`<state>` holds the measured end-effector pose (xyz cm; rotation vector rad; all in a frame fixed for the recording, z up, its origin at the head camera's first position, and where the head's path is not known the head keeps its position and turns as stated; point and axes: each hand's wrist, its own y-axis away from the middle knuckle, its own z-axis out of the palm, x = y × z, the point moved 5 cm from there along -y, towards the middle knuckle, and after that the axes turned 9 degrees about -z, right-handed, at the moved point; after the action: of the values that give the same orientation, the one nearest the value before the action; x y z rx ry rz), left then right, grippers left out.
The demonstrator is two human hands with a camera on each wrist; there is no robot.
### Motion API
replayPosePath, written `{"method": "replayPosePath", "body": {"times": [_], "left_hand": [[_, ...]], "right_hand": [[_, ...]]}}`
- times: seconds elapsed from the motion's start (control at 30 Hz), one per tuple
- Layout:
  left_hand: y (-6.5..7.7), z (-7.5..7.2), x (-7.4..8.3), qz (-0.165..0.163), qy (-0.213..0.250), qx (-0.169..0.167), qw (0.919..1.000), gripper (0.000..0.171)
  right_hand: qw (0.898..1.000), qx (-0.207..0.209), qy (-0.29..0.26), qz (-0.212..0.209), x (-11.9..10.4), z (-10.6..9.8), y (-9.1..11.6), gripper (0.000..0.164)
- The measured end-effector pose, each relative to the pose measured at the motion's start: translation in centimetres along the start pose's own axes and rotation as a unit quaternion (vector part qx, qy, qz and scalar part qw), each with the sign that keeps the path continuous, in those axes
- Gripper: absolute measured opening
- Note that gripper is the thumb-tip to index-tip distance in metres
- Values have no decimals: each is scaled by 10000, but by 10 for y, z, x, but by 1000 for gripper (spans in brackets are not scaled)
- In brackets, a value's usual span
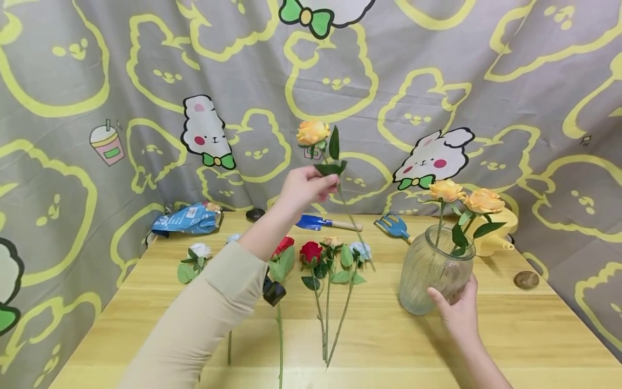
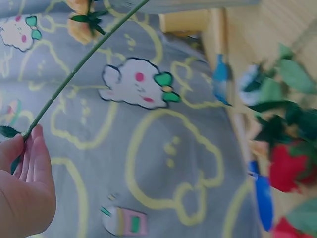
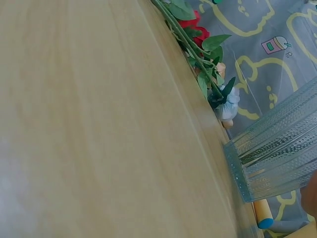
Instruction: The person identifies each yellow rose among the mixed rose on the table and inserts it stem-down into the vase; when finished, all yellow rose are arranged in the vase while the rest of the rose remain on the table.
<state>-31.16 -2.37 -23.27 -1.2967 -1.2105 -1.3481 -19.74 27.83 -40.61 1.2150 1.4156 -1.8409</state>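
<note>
My left hand [image 1: 307, 189] pinches the stem of a yellow-orange artificial rose [image 1: 313, 133] just below its leaves, raised above the table's back part. From the fingers the thin stem slants down to the right; the left wrist view shows the stem [image 2: 74, 72] between thumb and fingertips. On the right stands a ribbed clear glass vase [image 1: 421, 278] with two similar roses [image 1: 484, 200] inside. My right hand [image 1: 457, 310] holds the vase low on its right side, thumb in front and the other fingers partly hidden behind it. In the right wrist view the vase [image 3: 277, 153] appears tilted.
Several loose flowers lie mid-table, among them a red rose [image 1: 311, 252] and a white one [image 1: 200, 250]. Behind them are a blue trowel [image 1: 315, 222] and a blue hand fork [image 1: 394, 227]. A yellow watering can [image 1: 502, 229], brown stone [image 1: 526, 279] and blue bag [image 1: 188, 219] stand around.
</note>
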Motion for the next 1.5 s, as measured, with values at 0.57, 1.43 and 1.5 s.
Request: {"method": "replayPosePath", "body": {"times": [0.57, 1.43, 1.5], "left_hand": [[11, 81, 55, 1747, 960, -299, 9795, 18], [-5, 152, -22, 879, -785, -549, 9915, 14], [-5, 155, -27, 881, -1118, -512, 9885, 14]], "right_hand": [[9999, 96, -30, 17, 3, -3, 4, 77], [9999, 63, -63, -107, -1, -1, 0, 79], [9998, 67, -126, -100, -1, 0, 0, 78]]}}
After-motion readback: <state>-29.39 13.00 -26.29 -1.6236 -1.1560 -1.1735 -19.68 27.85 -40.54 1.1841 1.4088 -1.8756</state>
